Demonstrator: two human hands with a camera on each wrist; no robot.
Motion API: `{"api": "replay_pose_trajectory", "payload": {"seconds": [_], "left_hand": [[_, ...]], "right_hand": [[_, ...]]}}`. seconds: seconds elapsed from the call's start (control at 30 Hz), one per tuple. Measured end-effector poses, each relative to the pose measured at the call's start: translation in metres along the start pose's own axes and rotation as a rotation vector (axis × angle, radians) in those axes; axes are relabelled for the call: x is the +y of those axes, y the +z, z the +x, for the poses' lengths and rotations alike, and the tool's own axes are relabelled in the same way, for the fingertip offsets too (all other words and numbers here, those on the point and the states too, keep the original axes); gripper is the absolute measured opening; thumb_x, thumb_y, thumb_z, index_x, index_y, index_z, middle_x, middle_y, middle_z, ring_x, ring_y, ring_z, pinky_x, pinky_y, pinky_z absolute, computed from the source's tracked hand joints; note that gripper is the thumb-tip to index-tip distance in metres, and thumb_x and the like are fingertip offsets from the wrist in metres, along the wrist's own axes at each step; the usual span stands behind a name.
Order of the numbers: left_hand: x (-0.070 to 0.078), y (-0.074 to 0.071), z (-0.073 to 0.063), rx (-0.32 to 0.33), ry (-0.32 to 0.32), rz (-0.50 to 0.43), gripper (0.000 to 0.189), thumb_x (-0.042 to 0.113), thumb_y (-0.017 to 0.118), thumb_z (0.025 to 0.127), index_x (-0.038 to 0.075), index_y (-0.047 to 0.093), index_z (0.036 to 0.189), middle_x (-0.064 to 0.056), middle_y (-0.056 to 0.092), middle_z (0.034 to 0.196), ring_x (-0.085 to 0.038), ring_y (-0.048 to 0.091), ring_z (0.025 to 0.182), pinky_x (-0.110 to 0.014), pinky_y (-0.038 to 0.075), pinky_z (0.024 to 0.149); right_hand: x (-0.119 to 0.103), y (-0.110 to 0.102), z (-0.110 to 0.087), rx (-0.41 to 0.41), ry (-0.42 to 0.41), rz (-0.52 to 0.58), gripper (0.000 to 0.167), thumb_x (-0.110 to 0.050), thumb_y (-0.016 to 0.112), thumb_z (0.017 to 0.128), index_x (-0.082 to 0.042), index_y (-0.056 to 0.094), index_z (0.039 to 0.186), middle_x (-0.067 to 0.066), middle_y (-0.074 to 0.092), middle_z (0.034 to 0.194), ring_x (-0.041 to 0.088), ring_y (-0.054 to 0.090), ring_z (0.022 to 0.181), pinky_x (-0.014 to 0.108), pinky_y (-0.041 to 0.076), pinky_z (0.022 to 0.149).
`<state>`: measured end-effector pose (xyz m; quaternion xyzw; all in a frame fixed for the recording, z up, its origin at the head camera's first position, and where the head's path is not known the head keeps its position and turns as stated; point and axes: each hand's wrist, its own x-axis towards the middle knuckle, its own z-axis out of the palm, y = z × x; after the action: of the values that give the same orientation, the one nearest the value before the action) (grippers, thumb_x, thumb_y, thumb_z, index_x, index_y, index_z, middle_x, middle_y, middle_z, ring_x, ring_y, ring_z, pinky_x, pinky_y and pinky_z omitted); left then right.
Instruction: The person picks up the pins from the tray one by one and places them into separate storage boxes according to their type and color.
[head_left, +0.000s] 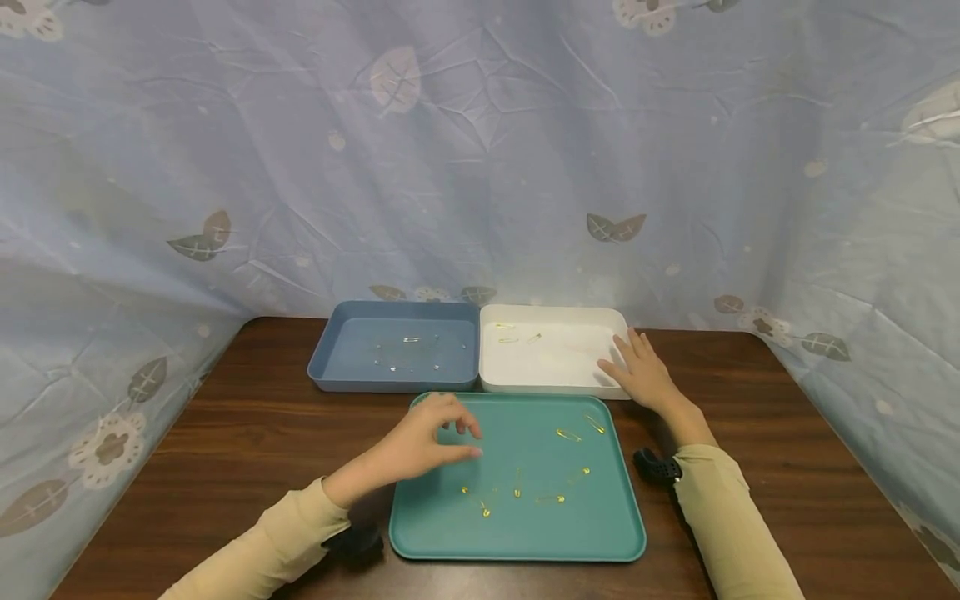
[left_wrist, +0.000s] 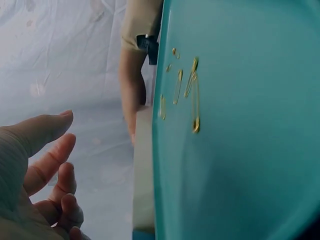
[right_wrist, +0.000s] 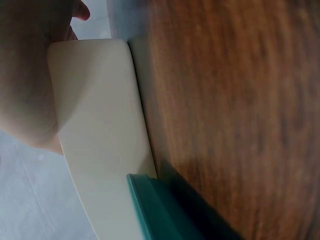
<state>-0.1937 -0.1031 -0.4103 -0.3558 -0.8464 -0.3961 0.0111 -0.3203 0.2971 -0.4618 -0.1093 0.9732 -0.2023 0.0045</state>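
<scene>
My left hand [head_left: 438, 437] hovers above the upper left of a teal tray [head_left: 517, 537], thumb and fingers apart with nothing between them. Several gold safety pins [head_left: 568, 435] lie scattered on this tray, and the left wrist view shows some pins [left_wrist: 195, 107] close up. At the right end of the white tray [head_left: 577, 337], my right hand [head_left: 641, 375] has its fingers spread over the rim and holds nothing visible. In the right wrist view the tray's outer wall hides part of that hand [right_wrist: 30, 85]. Gold pins [head_left: 507, 340] lie in the white tray's left part.
A blue tray [head_left: 360, 342] with several silver safety pins [head_left: 412, 339] stands against the white tray's left side. All trays sit on a dark wooden table [head_left: 247, 467]. A patterned curtain [head_left: 480, 167] hangs behind and at both sides.
</scene>
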Motion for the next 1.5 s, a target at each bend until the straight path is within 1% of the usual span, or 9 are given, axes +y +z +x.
{"api": "replay_pose_trajectory", "payload": {"seconds": [0.13, 0.2, 0.27, 0.37, 0.43, 0.57, 0.87, 1.07, 1.5], "left_hand": [[-0.002, 0.005, -0.003, -0.053, 0.006, -0.054, 0.018, 0.025, 0.078, 0.082, 0.019, 0.07, 0.097, -0.006, 0.065, 0.093, -0.025, 0.056, 0.086, -0.037, 0.046, 0.077], [-0.004, 0.008, -0.005, -0.084, -0.008, -0.06, 0.018, 0.025, 0.079, 0.082, 0.017, 0.071, 0.096, -0.003, 0.066, 0.094, -0.024, 0.057, 0.086, -0.035, 0.046, 0.078], [-0.007, 0.01, -0.007, -0.114, -0.04, -0.052, 0.017, 0.025, 0.079, 0.082, 0.017, 0.072, 0.095, -0.001, 0.064, 0.093, -0.02, 0.056, 0.086, -0.031, 0.045, 0.077], [-0.011, 0.013, -0.011, -0.156, -0.095, -0.024, 0.015, 0.025, 0.08, 0.08, 0.017, 0.073, 0.091, 0.001, 0.063, 0.09, -0.015, 0.053, 0.083, -0.025, 0.041, 0.077], [-0.013, 0.016, -0.013, -0.182, -0.117, 0.001, 0.014, 0.025, 0.081, 0.08, 0.018, 0.074, 0.089, 0.001, 0.061, 0.086, -0.013, 0.05, 0.081, -0.023, 0.037, 0.076], [-0.013, 0.019, -0.016, -0.22, -0.147, 0.052, 0.013, 0.026, 0.081, 0.078, 0.02, 0.073, 0.087, 0.003, 0.058, 0.081, -0.01, 0.045, 0.078, -0.023, 0.033, 0.074], [-0.01, 0.023, -0.019, -0.261, -0.197, 0.147, 0.012, 0.025, 0.081, 0.077, 0.023, 0.072, 0.084, 0.006, 0.053, 0.08, -0.009, 0.039, 0.08, -0.024, 0.032, 0.072], [-0.012, 0.024, -0.019, -0.278, -0.204, 0.191, 0.011, 0.024, 0.081, 0.077, 0.024, 0.07, 0.081, 0.007, 0.051, 0.08, -0.01, 0.038, 0.08, -0.025, 0.031, 0.072], [-0.012, 0.022, -0.015, -0.315, -0.134, 0.233, 0.013, 0.024, 0.079, 0.08, 0.024, 0.067, 0.074, 0.009, 0.051, 0.079, -0.007, 0.038, 0.079, -0.024, 0.031, 0.073]], "right_hand": [[0.001, 0.0, -0.001, 0.003, 0.0, -0.002, 0.08, -0.053, 0.042, 0.1, 0.001, 0.019, 0.154, 0.03, 0.003, 0.16, 0.051, 0.001, 0.147, 0.069, 0.009, 0.115], [0.001, 0.0, -0.001, 0.007, -0.001, 0.0, 0.079, -0.053, 0.042, 0.1, 0.0, 0.019, 0.154, 0.03, 0.003, 0.161, 0.051, 0.001, 0.147, 0.069, 0.009, 0.115], [0.001, 0.0, -0.002, 0.01, 0.0, 0.003, 0.079, -0.053, 0.042, 0.1, 0.0, 0.019, 0.155, 0.029, 0.003, 0.161, 0.051, 0.001, 0.147, 0.07, 0.009, 0.114], [0.0, -0.001, -0.002, 0.011, 0.0, 0.01, 0.079, -0.053, 0.042, 0.1, -0.001, 0.019, 0.155, 0.028, 0.003, 0.161, 0.05, 0.001, 0.148, 0.07, 0.008, 0.114], [-0.001, -0.001, -0.002, 0.009, 0.001, 0.011, 0.079, -0.053, 0.041, 0.1, -0.001, 0.019, 0.155, 0.028, 0.003, 0.161, 0.05, 0.0, 0.148, 0.071, 0.008, 0.114], [-0.001, -0.001, -0.002, 0.009, 0.003, 0.01, 0.079, -0.053, 0.041, 0.1, 0.0, 0.019, 0.155, 0.028, 0.003, 0.161, 0.05, 0.0, 0.148, 0.07, 0.009, 0.114], [-0.001, 0.001, -0.002, 0.006, 0.002, 0.004, 0.08, -0.053, 0.041, 0.1, 0.0, 0.019, 0.154, 0.029, 0.003, 0.161, 0.05, 0.0, 0.148, 0.07, 0.008, 0.114], [0.0, 0.001, -0.001, 0.01, -0.001, 0.002, 0.079, -0.053, 0.041, 0.1, 0.001, 0.019, 0.154, 0.029, 0.002, 0.161, 0.05, 0.0, 0.148, 0.069, 0.008, 0.115], [-0.002, -0.001, -0.001, 0.012, 0.007, -0.003, 0.08, -0.054, 0.041, 0.099, 0.001, 0.02, 0.154, 0.029, 0.004, 0.161, 0.05, 0.002, 0.148, 0.07, 0.009, 0.114]]}}
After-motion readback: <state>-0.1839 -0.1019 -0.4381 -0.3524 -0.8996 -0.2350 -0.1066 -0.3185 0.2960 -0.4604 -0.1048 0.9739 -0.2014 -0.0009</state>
